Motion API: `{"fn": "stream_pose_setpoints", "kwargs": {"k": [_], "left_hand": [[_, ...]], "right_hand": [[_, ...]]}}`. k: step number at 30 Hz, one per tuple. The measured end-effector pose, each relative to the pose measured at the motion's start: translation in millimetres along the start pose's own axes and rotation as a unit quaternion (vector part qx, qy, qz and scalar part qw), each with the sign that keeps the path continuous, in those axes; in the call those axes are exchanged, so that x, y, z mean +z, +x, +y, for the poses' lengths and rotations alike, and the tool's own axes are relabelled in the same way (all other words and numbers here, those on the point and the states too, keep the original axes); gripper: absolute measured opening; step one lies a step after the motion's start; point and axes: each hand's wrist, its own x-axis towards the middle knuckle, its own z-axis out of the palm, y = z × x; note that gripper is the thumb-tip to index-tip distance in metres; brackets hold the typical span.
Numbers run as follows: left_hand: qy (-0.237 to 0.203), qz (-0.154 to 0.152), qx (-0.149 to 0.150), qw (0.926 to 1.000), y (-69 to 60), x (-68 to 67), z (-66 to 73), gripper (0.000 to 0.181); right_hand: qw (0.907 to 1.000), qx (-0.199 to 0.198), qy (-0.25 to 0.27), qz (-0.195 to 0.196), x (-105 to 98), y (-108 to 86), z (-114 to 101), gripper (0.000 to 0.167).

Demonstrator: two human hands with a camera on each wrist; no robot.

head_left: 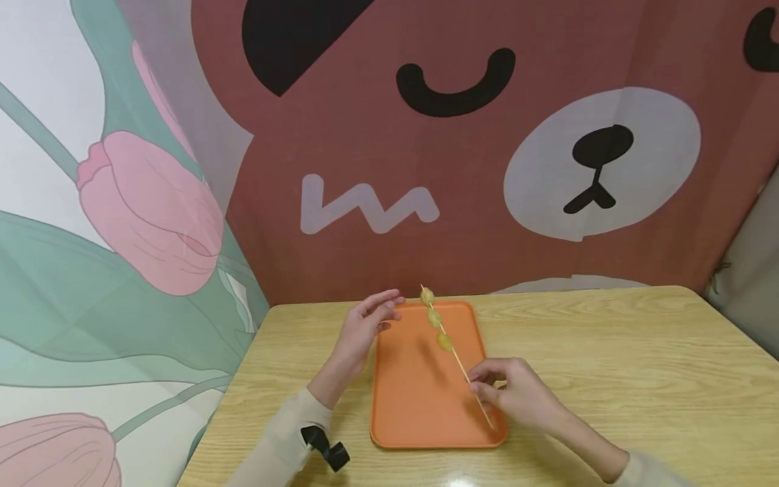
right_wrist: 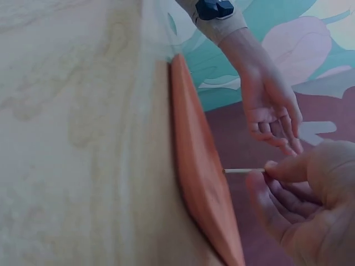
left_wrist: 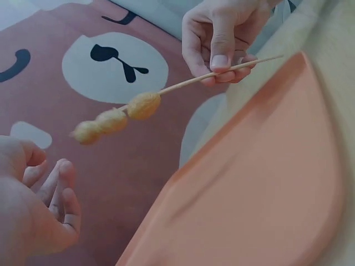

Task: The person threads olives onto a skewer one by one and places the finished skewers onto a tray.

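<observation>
A thin wooden skewer point(head_left: 460, 363) with three yellowish, ball-like pieces point(left_wrist: 111, 121) threaded near its far end is held above an orange tray point(head_left: 414, 412). My right hand point(head_left: 517, 392) pinches the skewer's bare lower part between thumb and fingers. In the left wrist view, that right hand point(left_wrist: 227, 41) has its thumb on top of the stick. My left hand point(head_left: 364, 331) hovers over the tray's left edge with fingers loosely bent, apart from the skewer and holding nothing. The right wrist view shows only a short piece of stick point(right_wrist: 243, 170); the yellowish pieces are hidden there.
The orange tray lies on a light wood-grain table point(head_left: 608, 358). Behind the table hangs a cloth with a brown bear face point(head_left: 462, 155); a tulip-patterned cloth point(head_left: 152, 210) covers the left side. A black device point(head_left: 325, 448) is strapped at the left sleeve.
</observation>
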Motion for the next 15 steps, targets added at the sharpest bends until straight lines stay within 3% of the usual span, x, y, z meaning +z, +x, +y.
{"fn": "stream_pose_setpoints", "kwargs": {"k": [8,15], "left_hand": [[0.050,-0.011,-0.010,0.9986,1.3,0.8,-16.1,0.030],[0.067,-0.026,-0.013,0.9974,2.0,5.5,-30.8,0.029]], "right_hand": [[0.9892,0.091,0.114,0.019,6,3.3,11,0.020],[0.9801,0.134,0.142,0.035,9,5.3,18,0.021]]}}
